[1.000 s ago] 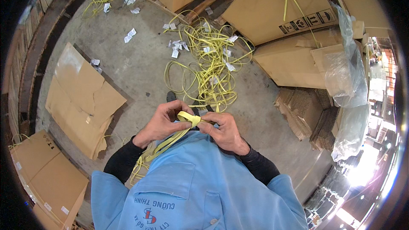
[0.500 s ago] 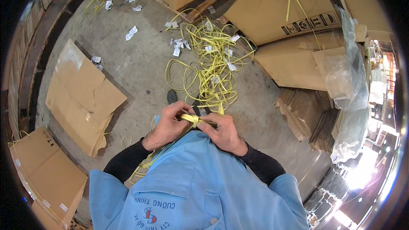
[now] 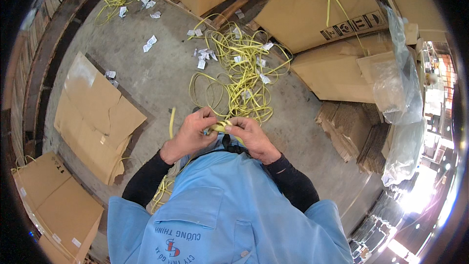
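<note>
A yellow strap (image 3: 221,126), flat and looped into a knot or bundle, is held between my two hands in front of my waist. My left hand (image 3: 194,131) pinches its left side with closed fingers. On the other side, my right hand (image 3: 251,136) grips it between thumb and fingers. One loose strap end (image 3: 172,123) sticks up left of my left wrist. Beyond my hands a tangled heap of yellow strapping (image 3: 244,78) spreads over the floor. More strap (image 3: 163,190) hangs or lies beside my left forearm. My fingers partly cover the knot.
Flat torn cardboard (image 3: 95,117) lies on the concrete floor to the left, above a carton (image 3: 58,200). Large cartons (image 3: 317,10) stand at the far right, near stacked cardboard (image 3: 349,127) and clear plastic film (image 3: 403,151). White paper scraps (image 3: 150,43) are scattered about.
Both hands have shifted slightly, with the left turned more over the strap. The strap's loop between them has changed shape, and a loose end now sticks up at the left.
</note>
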Demonstrator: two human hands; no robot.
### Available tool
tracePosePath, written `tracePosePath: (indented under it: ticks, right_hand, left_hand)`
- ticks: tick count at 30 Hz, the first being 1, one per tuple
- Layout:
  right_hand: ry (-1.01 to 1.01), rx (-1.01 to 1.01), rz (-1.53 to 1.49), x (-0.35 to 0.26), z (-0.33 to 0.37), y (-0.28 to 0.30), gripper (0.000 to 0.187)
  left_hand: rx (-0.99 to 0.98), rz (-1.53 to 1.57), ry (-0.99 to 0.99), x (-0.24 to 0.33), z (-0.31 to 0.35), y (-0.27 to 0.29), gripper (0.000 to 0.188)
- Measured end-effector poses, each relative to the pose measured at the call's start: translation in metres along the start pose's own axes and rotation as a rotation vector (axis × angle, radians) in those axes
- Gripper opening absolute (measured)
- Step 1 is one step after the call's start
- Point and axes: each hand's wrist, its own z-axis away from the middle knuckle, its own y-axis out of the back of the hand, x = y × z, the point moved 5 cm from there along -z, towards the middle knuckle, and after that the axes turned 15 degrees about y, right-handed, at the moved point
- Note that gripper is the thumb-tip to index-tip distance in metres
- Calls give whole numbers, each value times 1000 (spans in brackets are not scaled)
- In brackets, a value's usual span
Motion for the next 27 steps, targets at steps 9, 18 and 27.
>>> tracePosePath:
  ticks: [9,18,27]
  right_hand:
    - [-27,26,-229,-15,-4,-3,23]
    - [235,236,-844,-27,-26,22,18]
    - [80,1,-557,-24,-15,26,15]
  left_hand:
    - [202,-99,-121,17,-8,-6,20]
    - [198,69,-113,5,-17,9,10]
    - [177,873,612,-53,2,-1,4]
